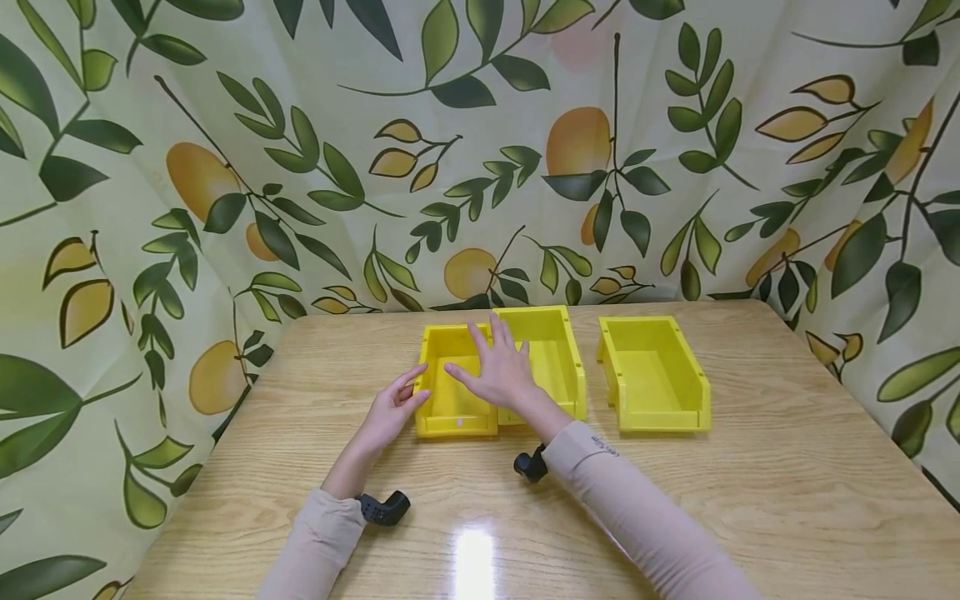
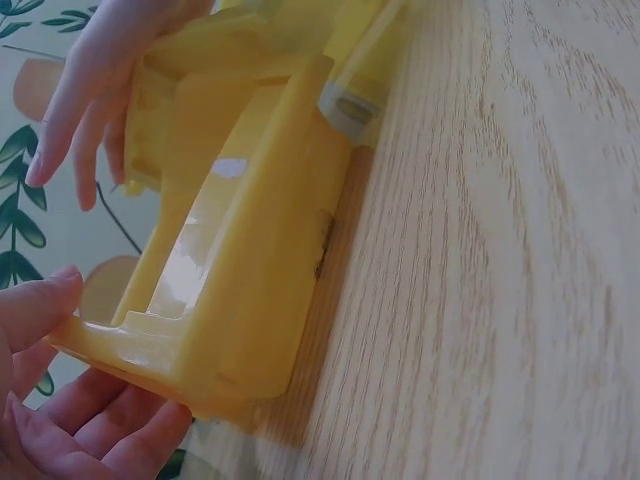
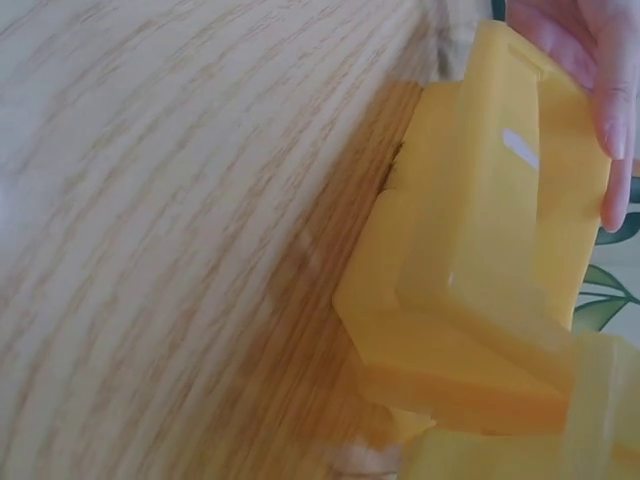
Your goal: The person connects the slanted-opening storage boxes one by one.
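Note:
In the head view, the left yellow bin [image 1: 442, 427] stands on the table and overlaps the edge of the middle yellow bin [image 1: 579, 379]. My left hand [image 1: 388, 410] grips the left bin's outer side wall. The left wrist view shows its thumb [image 2: 45, 305] at the rim and the other fingers curled beneath the outside. Above the spot where both bins meet, my right hand [image 1: 501, 367] is spread with fingers extended and holds nothing. A small white label [image 3: 520, 150] marks the left bin's front wall in the right wrist view.
A third yellow bin [image 1: 663, 421] stands apart to the right on the wooden table [image 1: 787, 467]. Behind the table hangs a leaf-and-fruit patterned cloth [image 1: 465, 208]. Black wrist devices [image 1: 386, 508] sit below both wrists.

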{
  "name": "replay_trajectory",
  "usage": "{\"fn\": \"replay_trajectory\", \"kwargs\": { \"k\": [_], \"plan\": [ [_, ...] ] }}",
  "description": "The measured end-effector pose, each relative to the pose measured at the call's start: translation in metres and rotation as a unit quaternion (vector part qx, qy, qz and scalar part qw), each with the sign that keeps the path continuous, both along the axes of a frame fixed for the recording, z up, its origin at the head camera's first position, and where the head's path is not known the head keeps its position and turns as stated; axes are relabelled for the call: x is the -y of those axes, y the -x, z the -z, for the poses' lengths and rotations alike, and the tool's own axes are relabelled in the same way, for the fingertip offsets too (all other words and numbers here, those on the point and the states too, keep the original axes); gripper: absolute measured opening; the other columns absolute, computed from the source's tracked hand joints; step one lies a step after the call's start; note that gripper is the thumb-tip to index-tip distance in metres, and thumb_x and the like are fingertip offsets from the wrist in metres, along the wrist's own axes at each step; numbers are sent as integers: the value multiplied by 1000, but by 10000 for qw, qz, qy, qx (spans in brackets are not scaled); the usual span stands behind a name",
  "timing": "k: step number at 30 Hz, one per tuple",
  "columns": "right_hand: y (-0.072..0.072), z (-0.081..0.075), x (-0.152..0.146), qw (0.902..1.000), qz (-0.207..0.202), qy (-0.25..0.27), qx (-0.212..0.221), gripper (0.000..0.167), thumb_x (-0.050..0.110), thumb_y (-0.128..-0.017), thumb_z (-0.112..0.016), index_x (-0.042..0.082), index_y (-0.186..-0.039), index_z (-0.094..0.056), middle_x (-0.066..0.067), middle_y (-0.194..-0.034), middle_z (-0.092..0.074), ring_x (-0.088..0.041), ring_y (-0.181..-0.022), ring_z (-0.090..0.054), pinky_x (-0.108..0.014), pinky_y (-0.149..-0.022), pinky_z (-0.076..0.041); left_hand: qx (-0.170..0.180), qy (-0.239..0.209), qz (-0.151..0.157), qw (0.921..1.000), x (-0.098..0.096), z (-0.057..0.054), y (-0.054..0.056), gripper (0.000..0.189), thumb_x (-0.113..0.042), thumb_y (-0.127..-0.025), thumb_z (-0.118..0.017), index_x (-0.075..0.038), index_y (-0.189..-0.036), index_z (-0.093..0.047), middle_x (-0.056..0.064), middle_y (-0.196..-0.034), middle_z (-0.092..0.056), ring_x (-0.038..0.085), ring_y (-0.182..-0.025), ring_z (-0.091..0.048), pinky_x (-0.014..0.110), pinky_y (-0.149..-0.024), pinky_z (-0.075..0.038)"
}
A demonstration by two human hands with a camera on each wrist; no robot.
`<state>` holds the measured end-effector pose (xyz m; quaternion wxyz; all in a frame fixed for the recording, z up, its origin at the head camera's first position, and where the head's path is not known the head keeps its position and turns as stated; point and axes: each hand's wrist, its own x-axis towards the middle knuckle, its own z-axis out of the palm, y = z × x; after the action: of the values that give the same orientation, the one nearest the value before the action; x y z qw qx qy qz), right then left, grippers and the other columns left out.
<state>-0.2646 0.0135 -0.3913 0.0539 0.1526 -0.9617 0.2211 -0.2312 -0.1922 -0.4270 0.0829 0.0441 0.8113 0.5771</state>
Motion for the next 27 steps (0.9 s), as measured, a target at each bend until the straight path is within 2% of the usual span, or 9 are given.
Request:
{"fn": "replay_trajectory", "kwargs": {
  "k": [11,19,27],
  "plan": [
    [0,2,1,9999,65,-67,-99,83,69,-87,-47,21,-152,-29,-16,-164,-9,-41,-148,-22,-71,-113,-25,-6,-43,-11,10000,0,1,1,52,-17,-100,-50,-16,-150,-35,21,-149,-44,34,-135,-49,46,-111,-43],
    [-1,3,1,9995,127,-278,-115,82,70,-87,-46,23,-152,-29,-14,-165,-7,-40,-151,-12,-74,-114,-16,30,-23,-41,10000,0,1,0,52,-18,-100,-51,-17,-150,-35,18,-152,-41,33,-136,-48,45,-112,-42],
    [1,6,3,9979,234,-551,-241,83,73,-86,-44,25,-152,-31,-14,-164,-10,-39,-152,-8,-77,-113,-8,-43,-60,47,10000,0,2,1,52,-16,-100,-50,-14,-150,-34,18,-153,-39,34,-138,-46,47,-112,-41]
  ]
}}
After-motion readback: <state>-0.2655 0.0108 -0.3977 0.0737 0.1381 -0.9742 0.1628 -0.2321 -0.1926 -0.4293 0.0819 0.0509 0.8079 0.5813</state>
